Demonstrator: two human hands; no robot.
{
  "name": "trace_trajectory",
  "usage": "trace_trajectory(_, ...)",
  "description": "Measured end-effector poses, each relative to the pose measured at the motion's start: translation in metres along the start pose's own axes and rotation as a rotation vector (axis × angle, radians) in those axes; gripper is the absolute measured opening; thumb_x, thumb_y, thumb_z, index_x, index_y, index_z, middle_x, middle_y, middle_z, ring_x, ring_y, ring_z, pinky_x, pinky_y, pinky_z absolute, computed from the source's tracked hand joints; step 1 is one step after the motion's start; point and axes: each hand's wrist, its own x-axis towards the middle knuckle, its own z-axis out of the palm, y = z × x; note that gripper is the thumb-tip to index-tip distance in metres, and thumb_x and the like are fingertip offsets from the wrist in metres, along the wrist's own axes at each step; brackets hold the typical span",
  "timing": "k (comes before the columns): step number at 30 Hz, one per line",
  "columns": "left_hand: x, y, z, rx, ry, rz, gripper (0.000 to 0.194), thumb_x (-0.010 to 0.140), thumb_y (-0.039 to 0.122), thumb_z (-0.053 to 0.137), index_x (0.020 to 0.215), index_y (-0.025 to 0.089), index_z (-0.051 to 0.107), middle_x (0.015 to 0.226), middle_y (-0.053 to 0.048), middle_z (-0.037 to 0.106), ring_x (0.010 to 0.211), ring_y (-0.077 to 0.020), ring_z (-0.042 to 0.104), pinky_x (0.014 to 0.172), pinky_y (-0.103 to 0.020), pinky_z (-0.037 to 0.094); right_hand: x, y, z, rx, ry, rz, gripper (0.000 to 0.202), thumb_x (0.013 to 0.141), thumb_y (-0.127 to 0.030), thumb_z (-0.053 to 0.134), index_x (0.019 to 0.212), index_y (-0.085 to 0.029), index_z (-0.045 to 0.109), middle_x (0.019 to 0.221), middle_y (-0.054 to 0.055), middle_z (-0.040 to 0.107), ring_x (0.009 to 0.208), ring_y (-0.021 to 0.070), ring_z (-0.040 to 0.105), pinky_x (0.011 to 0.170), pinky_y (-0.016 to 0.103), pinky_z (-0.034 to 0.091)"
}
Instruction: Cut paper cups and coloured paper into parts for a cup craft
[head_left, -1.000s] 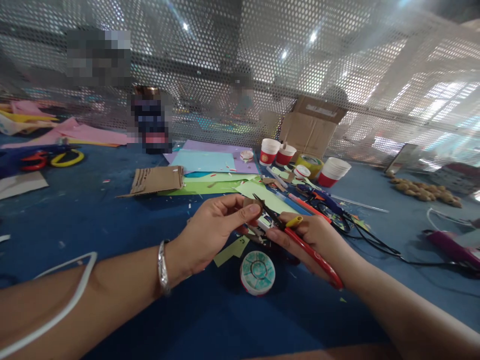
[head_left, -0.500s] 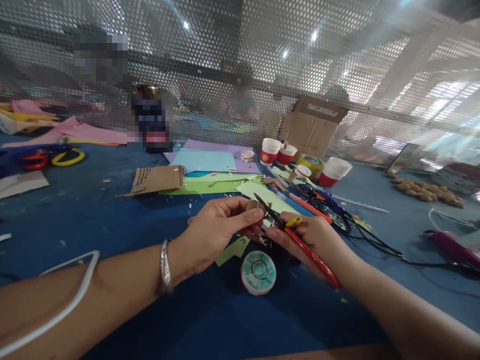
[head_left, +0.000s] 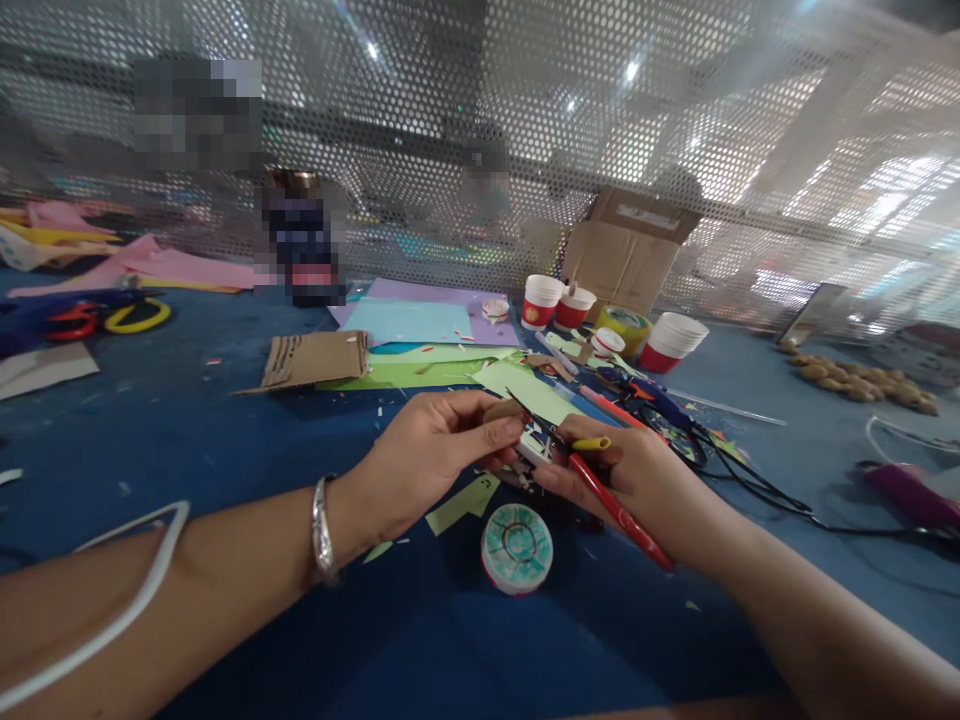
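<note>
My left hand (head_left: 435, 450), with a silver bracelet at the wrist, pinches a small brown piece (head_left: 504, 410) that looks like cardboard. Black-bladed scissors with red handles (head_left: 619, 510) are held in my right hand (head_left: 637, 475), their blades at the brown piece. A short yellow tube (head_left: 592, 443) shows by the right fingers. Below both hands a round white disc with a green painted top and red edge (head_left: 517, 548) rests on the blue table. Pale green paper scraps (head_left: 465, 502) lie just left of it.
Coloured sheets (head_left: 412, 318) and corrugated cardboard (head_left: 319, 360) lie ahead. Paper cups (head_left: 541, 300), yellow tape (head_left: 624, 325) and a blue glue gun (head_left: 664, 400) with its black cable are at the right. Yellow-handled scissors (head_left: 139, 316) lie far left. Behind stands a perforated metal screen (head_left: 420, 130).
The scissor blades look closer together, and their handles have tilted slightly. My left hand has moved a little left. A white strip now shows between the hands.
</note>
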Motion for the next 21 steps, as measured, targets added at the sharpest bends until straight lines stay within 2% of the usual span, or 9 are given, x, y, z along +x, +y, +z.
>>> trace_trajectory(6,0.0008,0.0020,-0.0010,0.009,-0.070,0.011,0.017,0.088,0.031,0.071,0.079,0.016,0.071,0.071,0.004,0.061,0.065,-0.0055,0.052,0.063,-0.017,0.042,-0.0016,-0.0023,-0.0036,-0.015,-0.024,0.011,0.037,0.091,-0.058,0.058,0.081,-0.023,0.050,0.059,-0.006,0.048,0.053,0.0101,0.042,0.049,0.022,0.031)
trace_trajectory(11,0.0003,0.0047,0.0011,0.029,-0.082,-0.031,0.019,0.086,0.030,0.072,0.075,0.014,0.070,0.068,0.004,0.060,0.064,-0.0053,0.049,0.061,-0.017,0.040,-0.0032,-0.0009,-0.0025,0.037,-0.044,0.007,0.037,0.090,-0.056,0.061,0.081,-0.022,0.049,0.059,-0.008,0.044,0.053,0.0091,0.037,0.048,0.022,0.030)
trace_trajectory(16,-0.0006,0.0027,0.0008,0.016,-0.083,-0.080,0.019,0.085,0.031,0.074,0.079,0.014,0.071,0.069,0.004,0.060,0.062,-0.0042,0.046,0.059,-0.016,0.039,-0.0025,0.0024,0.0019,0.095,-0.057,-0.028,0.036,0.094,-0.053,0.058,0.081,-0.021,0.049,0.067,-0.006,0.043,0.059,0.0096,0.036,0.049,0.022,0.029)
trace_trajectory(21,-0.0001,-0.0022,0.0008,-0.065,-0.057,-0.082,0.021,0.084,0.034,0.074,0.082,0.015,0.068,0.076,0.003,0.061,0.065,-0.0050,0.050,0.063,-0.017,0.041,-0.0011,-0.0002,0.0028,0.146,-0.027,-0.041,0.037,0.095,-0.051,0.056,0.076,-0.021,0.045,0.062,-0.006,0.041,0.055,0.0090,0.037,0.048,0.022,0.029)
